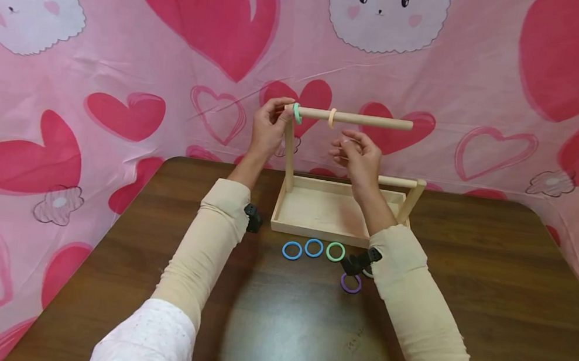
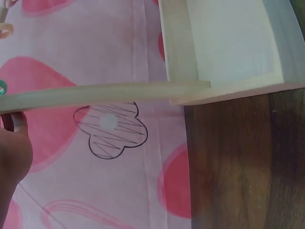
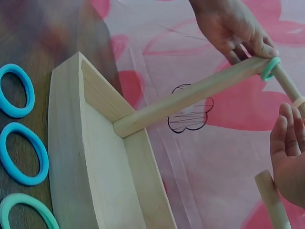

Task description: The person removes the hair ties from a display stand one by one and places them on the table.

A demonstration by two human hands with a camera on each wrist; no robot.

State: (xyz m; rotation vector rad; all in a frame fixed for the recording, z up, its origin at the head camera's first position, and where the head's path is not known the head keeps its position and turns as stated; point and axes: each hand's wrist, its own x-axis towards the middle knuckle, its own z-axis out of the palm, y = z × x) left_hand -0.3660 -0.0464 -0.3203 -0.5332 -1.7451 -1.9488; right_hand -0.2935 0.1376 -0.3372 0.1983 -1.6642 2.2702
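A wooden rack has a tray base (image 1: 316, 231), an upright post (image 1: 289, 157) and a long top rod (image 1: 375, 121). My left hand (image 1: 270, 122) grips the corner where post and rod meet, its thumb beside a mint-green ring (image 1: 297, 114) hanging on the rod. Farther right along the same rod hangs a peach ring (image 1: 332, 118). Just below and to the right of that ring is my right hand (image 1: 361, 157), fingers loosely bent and holding nothing. In the right wrist view, the left thumb (image 3: 267, 50) is right at the mint-green ring.
In front of the tray lie two blue rings (image 1: 292, 251), a green ring (image 1: 336, 252) and a purple ring (image 1: 350, 283). Another ring is mostly hidden by the right wrist camera (image 1: 361, 262). A shorter, lower rod (image 1: 397, 182) stands at the rack's right end.
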